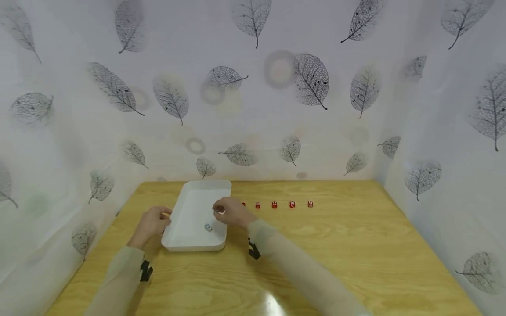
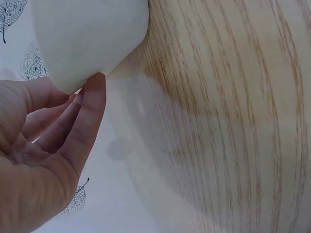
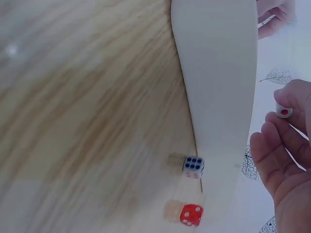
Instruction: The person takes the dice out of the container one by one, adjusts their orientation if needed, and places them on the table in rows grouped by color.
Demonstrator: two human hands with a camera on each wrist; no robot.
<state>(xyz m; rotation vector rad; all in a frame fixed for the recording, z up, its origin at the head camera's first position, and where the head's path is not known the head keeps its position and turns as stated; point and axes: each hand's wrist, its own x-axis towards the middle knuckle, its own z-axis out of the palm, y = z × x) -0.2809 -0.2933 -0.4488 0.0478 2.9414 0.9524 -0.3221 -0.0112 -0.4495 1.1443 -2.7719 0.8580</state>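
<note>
A white rectangular tray [image 1: 193,244] stands on the left of the table. My left hand [image 1: 155,221] pinches its left rim between thumb and fingers, which the left wrist view shows at the tray's edge. Over the right part of the tray, my right hand [image 1: 233,212] holds a white die [image 3: 284,111] with a red pip between thumb and fingertips. Below that hand, small white dice [image 1: 208,228] with dark pips lie close together on the tray floor. Another white die [image 3: 193,166] with blue pips rests on the table beside the tray's outer wall.
Several red dice [image 1: 274,205] with white pips form a row to the right of the tray. One red die [image 3: 192,214] sits near the blue-pipped die. Leaf-patterned curtain [image 1: 253,109] closes off the wooden table [image 1: 336,250] at the back and sides.
</note>
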